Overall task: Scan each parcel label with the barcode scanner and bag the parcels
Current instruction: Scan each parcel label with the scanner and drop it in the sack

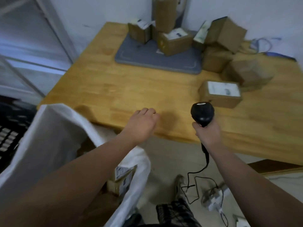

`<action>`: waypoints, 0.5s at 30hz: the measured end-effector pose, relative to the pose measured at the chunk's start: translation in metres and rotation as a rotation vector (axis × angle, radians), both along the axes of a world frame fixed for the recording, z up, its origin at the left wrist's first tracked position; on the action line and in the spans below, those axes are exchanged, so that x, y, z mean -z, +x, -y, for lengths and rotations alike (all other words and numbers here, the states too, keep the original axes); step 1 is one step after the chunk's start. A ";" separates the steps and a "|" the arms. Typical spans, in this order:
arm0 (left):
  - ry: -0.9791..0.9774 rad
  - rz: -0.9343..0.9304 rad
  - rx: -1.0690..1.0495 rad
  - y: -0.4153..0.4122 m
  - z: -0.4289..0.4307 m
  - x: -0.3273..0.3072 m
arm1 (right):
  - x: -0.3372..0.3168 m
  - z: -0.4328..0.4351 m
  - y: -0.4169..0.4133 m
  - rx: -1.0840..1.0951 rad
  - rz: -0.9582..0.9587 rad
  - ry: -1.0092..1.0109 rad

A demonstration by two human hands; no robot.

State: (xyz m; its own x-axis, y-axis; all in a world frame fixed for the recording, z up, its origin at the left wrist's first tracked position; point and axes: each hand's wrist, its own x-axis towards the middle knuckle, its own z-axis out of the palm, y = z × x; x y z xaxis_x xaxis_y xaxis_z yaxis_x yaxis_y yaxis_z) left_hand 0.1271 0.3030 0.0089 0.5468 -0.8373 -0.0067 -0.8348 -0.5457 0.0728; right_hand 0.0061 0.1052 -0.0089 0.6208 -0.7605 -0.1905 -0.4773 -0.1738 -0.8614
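One wide-angle view, worn on the head, looks forward and steeply down across the near edge of the bench [131, 92], close enough that the left hand [142, 123] and right hand [207, 133] reach in from the bottom. The wall [98, 10] closes the top; the floor [165, 161] lies directly below.

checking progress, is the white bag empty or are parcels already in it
Not empty: the white bag is open, and at least one labelled parcel shows inside it.
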 end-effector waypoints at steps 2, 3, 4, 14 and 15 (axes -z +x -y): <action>-0.011 0.013 0.027 0.005 0.045 -0.006 | -0.008 0.034 0.000 0.047 0.012 -0.009; -0.004 0.013 0.038 0.007 0.068 -0.008 | -0.010 0.050 0.000 0.065 0.008 -0.006; 0.003 0.008 0.048 0.009 0.091 -0.009 | -0.012 0.067 0.000 0.078 0.005 0.003; 0.073 -0.250 -0.017 0.043 0.283 0.001 | -0.017 0.187 -0.012 0.158 0.054 0.254; 0.107 -0.257 -0.019 0.047 0.295 0.003 | -0.017 0.195 -0.012 0.138 0.051 0.271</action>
State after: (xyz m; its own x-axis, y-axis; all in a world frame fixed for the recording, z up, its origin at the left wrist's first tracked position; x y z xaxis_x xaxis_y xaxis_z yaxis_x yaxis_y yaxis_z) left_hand 0.1740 0.0075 0.0055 0.5311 -0.8142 -0.2346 -0.7862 -0.5768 0.2219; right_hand -0.0061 -0.0899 0.0077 0.5287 -0.7641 -0.3696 -0.4358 0.1294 -0.8907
